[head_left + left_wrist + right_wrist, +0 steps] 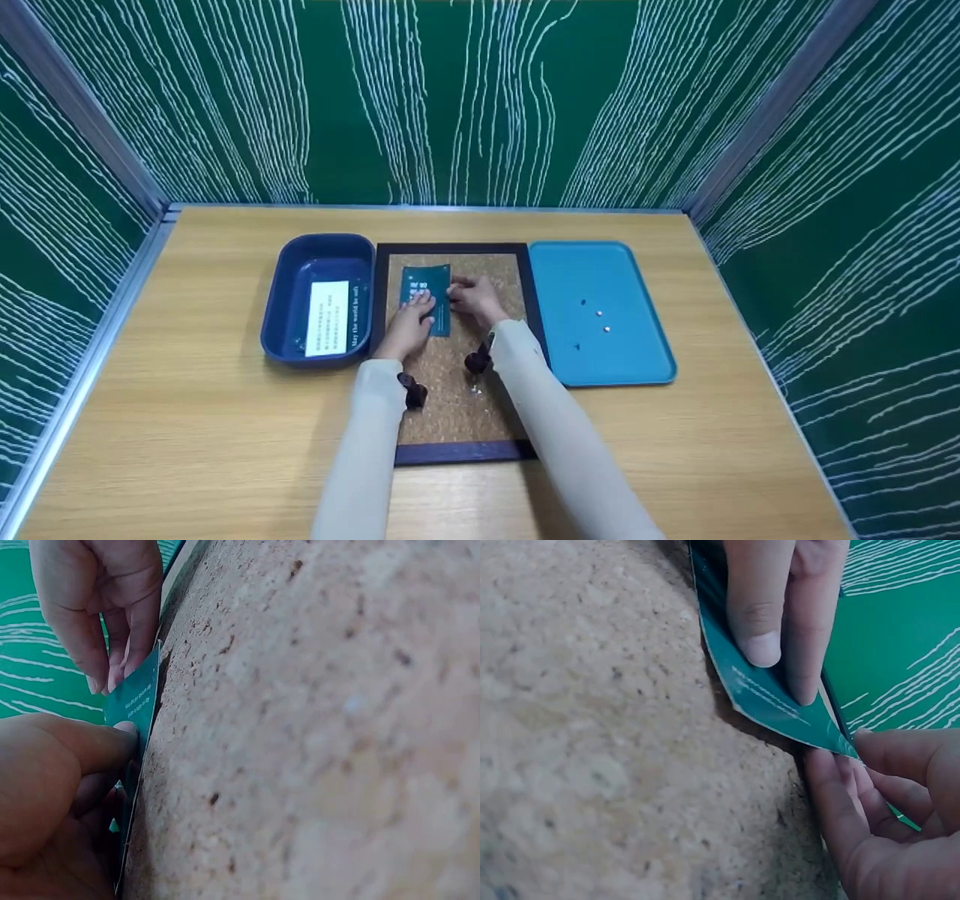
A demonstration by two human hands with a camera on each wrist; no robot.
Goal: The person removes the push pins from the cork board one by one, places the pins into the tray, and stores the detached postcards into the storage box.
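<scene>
A green card (442, 319) with white print lies on the cork board (442, 397), its lower corner lifted slightly off the cork in the right wrist view. My left hand (409, 328) rests on the card's left part, its fingers and thumb pressing on the surface. At the card's right edge is my right hand (478, 298). In the right wrist view its thumb (900, 750) and fingers meet around that edge, pinching the card.
Left of the dark-framed board stands a navy bin (274, 315) holding a white printed card (328, 319). On the right, a turquoise tray (600, 270) carries several tiny pieces, some dark, some light. Small shiny bits (475, 388) lie on the cork near the right wrist.
</scene>
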